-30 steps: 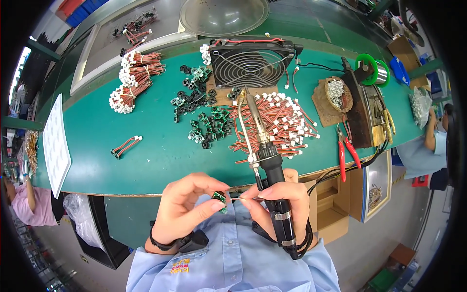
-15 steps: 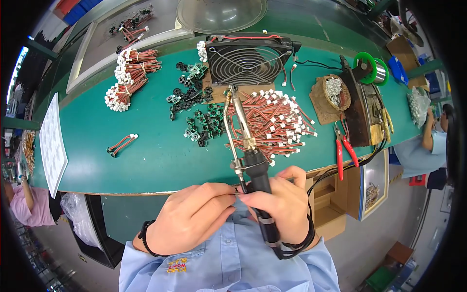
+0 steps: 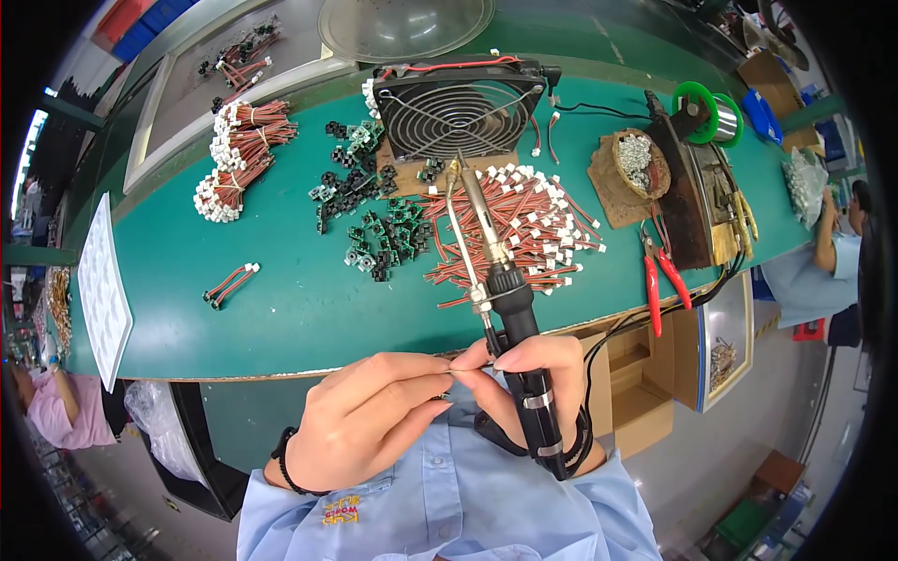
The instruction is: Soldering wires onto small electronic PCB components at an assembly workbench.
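I see a black fan [image 3: 458, 110] ringed in silver at twelve, red-handled pliers [image 3: 653, 292] at three, a light-blue shirt [image 3: 436, 500] at six, a white tray [image 3: 104, 294] at nine, and a black-handled soldering iron [image 3: 514, 299].

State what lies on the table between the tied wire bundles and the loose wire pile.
The head view shows small green-and-black circuit boards on the green tabletop between the tied wire bundles and the loose wire pile.

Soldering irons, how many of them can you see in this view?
1: a soldering iron held in the right hand, its tip pointing toward the black fan. Any others tucked behind things wouldn't show.
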`<action>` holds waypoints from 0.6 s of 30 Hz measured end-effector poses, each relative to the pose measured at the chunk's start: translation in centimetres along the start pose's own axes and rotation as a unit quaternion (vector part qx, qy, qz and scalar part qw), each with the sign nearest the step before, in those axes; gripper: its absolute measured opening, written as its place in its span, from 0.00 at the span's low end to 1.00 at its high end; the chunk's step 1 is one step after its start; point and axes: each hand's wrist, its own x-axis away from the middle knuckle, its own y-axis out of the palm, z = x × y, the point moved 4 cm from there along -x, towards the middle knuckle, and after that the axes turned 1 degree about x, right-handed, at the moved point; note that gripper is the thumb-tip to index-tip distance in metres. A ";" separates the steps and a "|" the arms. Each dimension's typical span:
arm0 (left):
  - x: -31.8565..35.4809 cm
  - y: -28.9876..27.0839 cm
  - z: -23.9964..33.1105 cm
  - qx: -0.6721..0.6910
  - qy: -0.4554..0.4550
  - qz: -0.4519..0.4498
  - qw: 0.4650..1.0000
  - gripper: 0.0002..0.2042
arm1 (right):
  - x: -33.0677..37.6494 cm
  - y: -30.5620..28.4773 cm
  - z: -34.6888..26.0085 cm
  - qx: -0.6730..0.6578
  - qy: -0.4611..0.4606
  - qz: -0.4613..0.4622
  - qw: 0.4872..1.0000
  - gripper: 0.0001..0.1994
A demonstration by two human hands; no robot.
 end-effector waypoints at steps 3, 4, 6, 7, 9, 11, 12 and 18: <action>0.1 0.0 -0.7 0.015 0.005 -0.004 1.000 0.10 | -0.1 -0.1 0.2 -0.051 0.042 0.010 0.998 0.21; 0.2 -0.3 -1.3 0.047 -0.013 0.004 0.999 0.10 | -0.2 -0.2 0.4 -0.068 0.055 0.016 0.996 0.21; 0.6 -0.4 -2.3 0.112 -0.051 0.023 0.992 0.10 | -0.3 -0.4 0.6 -0.103 0.080 0.025 0.991 0.22; 0.7 -0.2 -2.5 0.111 -0.050 0.024 0.992 0.10 | -0.2 -0.4 0.5 -0.104 0.079 0.024 0.991 0.22; 1.0 0.2 -3.6 0.259 -0.139 0.069 0.953 0.09 | 0.1 -0.5 0.5 -0.145 0.101 0.028 0.984 0.22; 1.1 0.3 -3.7 0.328 -0.181 0.093 0.923 0.09 | 0.0 -0.5 0.5 -0.168 0.110 0.029 0.979 0.23; 0.9 0.5 -3.6 0.376 -0.203 0.087 0.900 0.10 | -0.2 -0.5 0.4 -0.153 0.107 0.013 0.982 0.23; 0.8 1.5 -3.3 0.516 -0.228 0.048 0.824 0.13 | -0.6 0.0 -0.2 -0.110 0.087 -0.012 0.990 0.24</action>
